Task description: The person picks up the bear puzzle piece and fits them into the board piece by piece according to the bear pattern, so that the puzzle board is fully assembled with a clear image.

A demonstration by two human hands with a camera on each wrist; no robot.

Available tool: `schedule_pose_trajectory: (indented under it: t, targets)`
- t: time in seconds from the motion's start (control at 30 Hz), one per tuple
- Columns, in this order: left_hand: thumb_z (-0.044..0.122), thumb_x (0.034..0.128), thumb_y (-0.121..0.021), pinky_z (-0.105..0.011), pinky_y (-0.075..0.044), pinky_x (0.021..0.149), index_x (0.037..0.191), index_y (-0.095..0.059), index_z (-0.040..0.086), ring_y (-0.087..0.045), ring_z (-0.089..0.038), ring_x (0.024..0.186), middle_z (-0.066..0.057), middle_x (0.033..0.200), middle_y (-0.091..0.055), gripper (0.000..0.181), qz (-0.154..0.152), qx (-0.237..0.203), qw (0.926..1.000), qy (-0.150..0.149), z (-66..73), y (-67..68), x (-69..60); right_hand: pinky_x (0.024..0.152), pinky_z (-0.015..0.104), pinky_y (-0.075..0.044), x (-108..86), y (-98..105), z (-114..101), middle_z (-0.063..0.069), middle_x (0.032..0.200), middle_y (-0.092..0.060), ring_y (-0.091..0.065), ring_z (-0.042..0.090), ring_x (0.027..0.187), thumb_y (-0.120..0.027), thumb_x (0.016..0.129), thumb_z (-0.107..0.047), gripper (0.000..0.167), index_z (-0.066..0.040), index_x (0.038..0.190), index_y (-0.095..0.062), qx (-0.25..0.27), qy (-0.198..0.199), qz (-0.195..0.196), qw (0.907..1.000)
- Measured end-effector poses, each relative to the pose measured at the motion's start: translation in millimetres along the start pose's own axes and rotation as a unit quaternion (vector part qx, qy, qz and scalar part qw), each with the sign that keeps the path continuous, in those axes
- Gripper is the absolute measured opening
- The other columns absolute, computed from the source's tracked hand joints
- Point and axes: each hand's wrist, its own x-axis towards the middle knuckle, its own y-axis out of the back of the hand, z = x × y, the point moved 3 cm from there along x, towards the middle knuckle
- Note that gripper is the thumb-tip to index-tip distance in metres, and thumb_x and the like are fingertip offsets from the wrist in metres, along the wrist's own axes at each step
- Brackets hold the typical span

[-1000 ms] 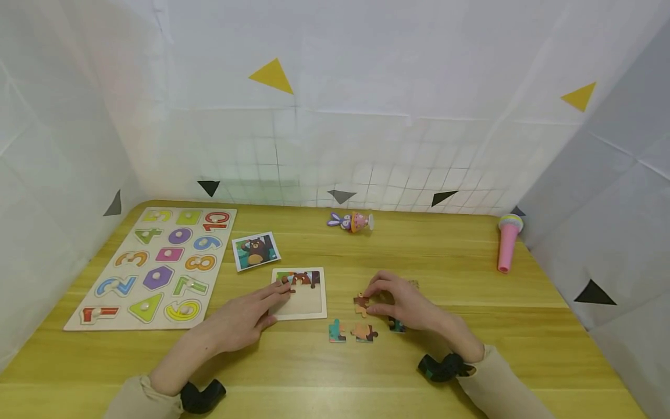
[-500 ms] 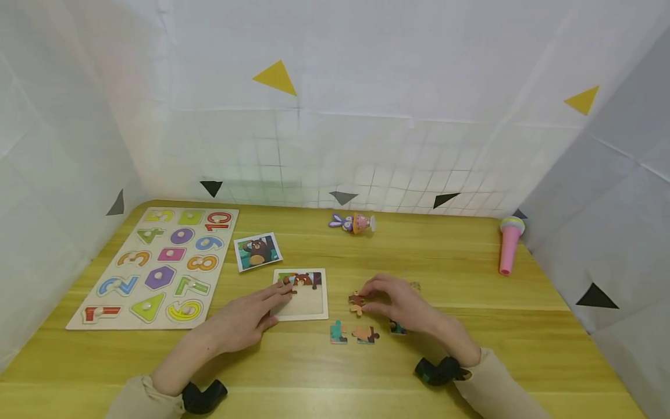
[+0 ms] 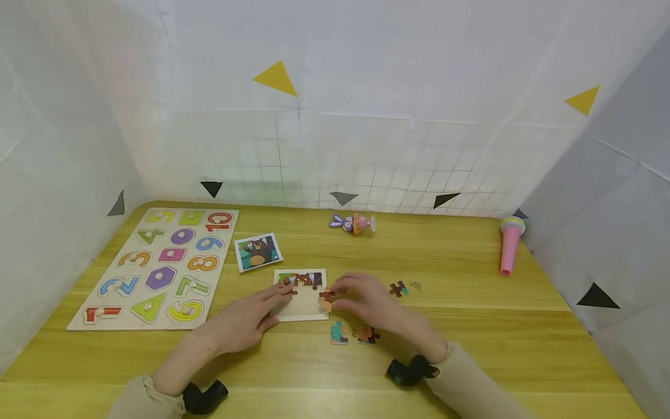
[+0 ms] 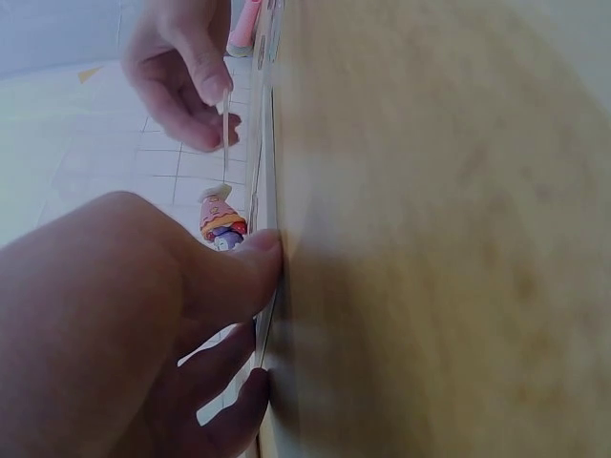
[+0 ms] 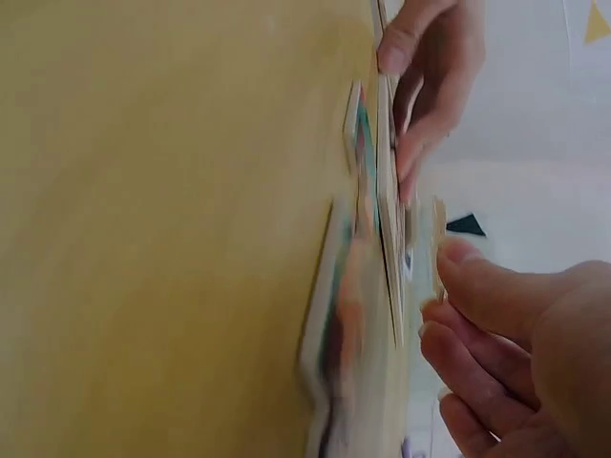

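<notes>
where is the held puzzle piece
In the head view, the puzzle piece is in the right hand, raised over the right edge of the wooden tray.

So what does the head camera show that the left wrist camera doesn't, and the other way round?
Only the head view shows the number puzzle board and the bear picture card clearly.

Only the left wrist view shows the puzzle piece from its thin side, pinched by the right hand and lifted off the wooden table.

Both show the two hands, with the left hand touching the puzzle frame, plus the bunny figure and the pink toy microphone, which is cut off in the wrist view.
</notes>
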Motion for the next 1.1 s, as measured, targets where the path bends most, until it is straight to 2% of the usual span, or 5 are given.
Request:
schedule_pose_trajectory:
  t: [0.17, 0.3, 0.63, 0.87, 1.1]
  targets:
    - [0.021, 0.1046, -0.052, -0.052, -0.041, 0.111, 0.152, -0.045, 0.013, -0.035, -0.029, 0.147, -0.004, 0.162, -0.035, 0.048, -0.003, -0.001, 1.0000, 0.007, -0.6, -0.7, 0.4, 0.085, 0.035, -0.057, 11.6, -7.9, -8.9, 0.004, 0.107, -0.072, -0.068, 0.019, 0.096, -0.073, 0.092, -0.017, 0.023, -0.006, 0.112, -0.073, 0.003, 0.009, 0.010, 0.9999]
    - [0.022, 0.1050, -0.051, -0.051, -0.041, 0.112, 0.152, -0.044, 0.014, -0.034, -0.027, 0.148, -0.003, 0.162, -0.033, 0.049, -0.007, 0.000, 0.9999, 0.011, -1.0, -0.8, 0.7, 0.085, 0.035, -0.057, 20.0, -13.3, -14.0, 0.003, 0.105, -0.071, -0.068, 0.019, 0.096, -0.072, 0.093, -0.018, 0.022, -0.006, 0.112, -0.073, 0.002, 0.000, 0.005, 1.0000]
    - [0.022, 0.1044, -0.053, -0.051, -0.042, 0.111, 0.151, -0.045, 0.012, -0.034, -0.027, 0.148, -0.004, 0.162, -0.034, 0.048, -0.006, 0.004, 1.0000, 0.006, -0.7, -1.7, 1.2, 0.083, 0.033, -0.056, 36.3, -23.0, -21.3, 0.005, 0.104, -0.071, -0.068, 0.019, 0.094, -0.073, 0.092, -0.018, 0.022, -0.005, 0.110, -0.074, -0.005, -0.010, 0.015, 0.9998]
    - [0.022, 0.1044, -0.053, -0.051, -0.043, 0.110, 0.151, -0.046, 0.013, -0.035, -0.027, 0.147, -0.004, 0.163, -0.033, 0.048, -0.009, 0.001, 0.9999, 0.011, -1.1, -2.5, 2.0, 0.078, 0.030, -0.055, 39.8, -26.9, -20.7, 0.006, 0.101, -0.070, -0.067, 0.020, 0.090, -0.074, 0.090, -0.016, 0.020, -0.005, 0.106, -0.074, 0.000, -0.018, 0.025, 0.9995]
    - [0.023, 0.1049, -0.052, -0.052, -0.043, 0.110, 0.153, -0.042, 0.015, -0.037, -0.029, 0.146, -0.006, 0.163, -0.032, 0.050, -0.011, 0.003, 0.9998, 0.015, -2.1, -1.9, 1.8, 0.073, 0.026, -0.053, 40.9, -33.3, -16.9, 0.004, 0.099, -0.069, -0.064, 0.015, 0.084, -0.076, 0.089, -0.017, 0.023, -0.006, 0.109, -0.074, -0.008, -0.013, 0.020, 0.9997]
